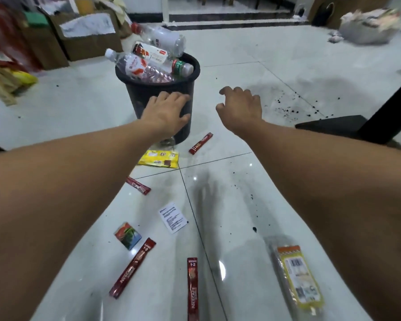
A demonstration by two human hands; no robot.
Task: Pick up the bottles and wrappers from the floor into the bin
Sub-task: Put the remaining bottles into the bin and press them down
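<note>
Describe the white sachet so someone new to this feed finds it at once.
Start at the black bin and come towards the camera, past the yellow wrapper in front of it. The white sachet lies flat on the tile beyond that, just left of the dark grout line. It is the only white square with small dark print; its neighbours are red sticks and a red-and-blue packet.

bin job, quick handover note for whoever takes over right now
Left hand: open, over the bin's near wall, holding nothing.
Right hand: open, in the air right of the bin, empty.
Done: bottles piled in the bin, above its rim.
Left, all on the floor: yellow wrapper, four red sachets, white sachet, small packet, long packet. Something clear at the bin's base is half hidden by the left wrist.
</note>
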